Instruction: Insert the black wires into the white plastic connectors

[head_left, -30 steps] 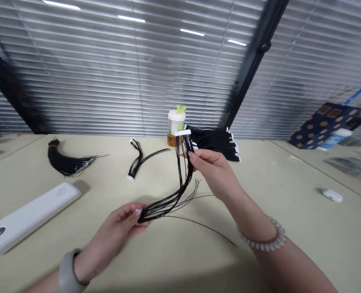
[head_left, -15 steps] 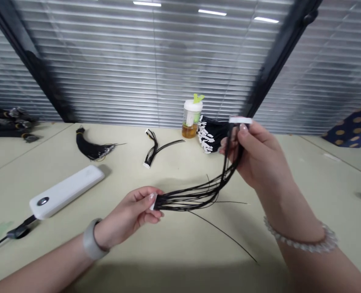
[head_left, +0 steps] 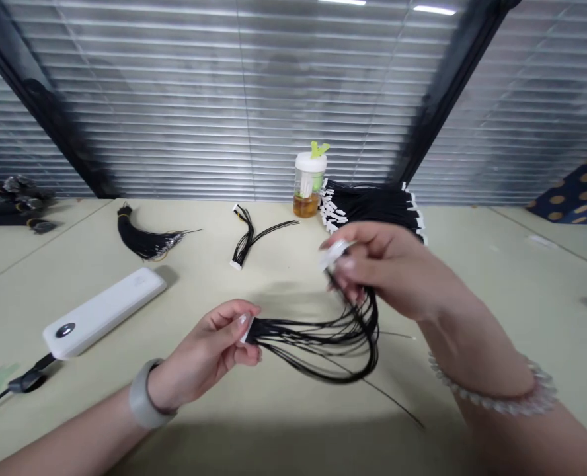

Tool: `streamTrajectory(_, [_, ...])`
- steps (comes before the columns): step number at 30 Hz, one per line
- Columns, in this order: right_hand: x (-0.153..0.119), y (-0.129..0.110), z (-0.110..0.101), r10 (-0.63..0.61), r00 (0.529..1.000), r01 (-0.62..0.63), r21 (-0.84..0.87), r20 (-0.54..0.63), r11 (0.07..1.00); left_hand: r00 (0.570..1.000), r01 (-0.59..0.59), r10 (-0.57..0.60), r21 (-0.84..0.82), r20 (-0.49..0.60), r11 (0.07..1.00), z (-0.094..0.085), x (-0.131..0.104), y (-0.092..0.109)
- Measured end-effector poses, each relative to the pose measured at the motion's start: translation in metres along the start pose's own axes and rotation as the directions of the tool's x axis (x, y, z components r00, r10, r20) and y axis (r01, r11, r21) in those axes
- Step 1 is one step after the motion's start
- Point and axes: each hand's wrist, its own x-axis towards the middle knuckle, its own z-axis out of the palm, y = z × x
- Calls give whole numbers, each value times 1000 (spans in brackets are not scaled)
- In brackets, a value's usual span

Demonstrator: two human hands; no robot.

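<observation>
My left hand [head_left: 219, 344] pinches the white connector at one end of a black wire harness [head_left: 318, 330]. At the harness's other end, my right hand [head_left: 387, 264] grips a second white connector [head_left: 335, 255], which is blurred by motion. Between the two hands the black wires sag and bend back in a loop. Below them, a loose black wire [head_left: 395, 400] stretches toward the lower right of the table. A smaller branched harness [head_left: 245, 241] with white connectors lies beyond my left hand.
A white power bank [head_left: 108, 311] with a black cable lies at left. Behind it is a tied bundle of black wires [head_left: 147, 237], with more bundles [head_left: 13, 205] farther left. A lidded cup of amber liquid [head_left: 307, 188] stands beside a pile of connector-ended wires [head_left: 373, 205]. Blinds rise behind.
My right hand has moved left and down, tilting its connector and bringing it nearer my left hand. The wires now hang in a tighter loop. My left hand keeps its hold.
</observation>
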Motion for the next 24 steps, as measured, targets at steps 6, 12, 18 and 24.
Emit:
streamTrajectory(6, [6, 21, 27, 199, 962, -164, -186, 187, 969, 1000, 10, -8, 101, -18, 995, 4, -3, -2])
streamTrajectory(12, [8, 36, 33, 164, 957, -121, -183, 241, 976, 997, -70, 75, 173, -23, 983, 6, -4, -5])
streamTrajectory(18, [9, 49, 40, 164, 973, -136, -165, 165, 977, 996, -80, 91, 288, -24, 954, 7, -8, -8])
streamTrajectory(24, [5, 49, 49, 115, 989, -82, -298, 95, 951, 995, -94, 98, 355, 5, 930, 8, -9, -8])
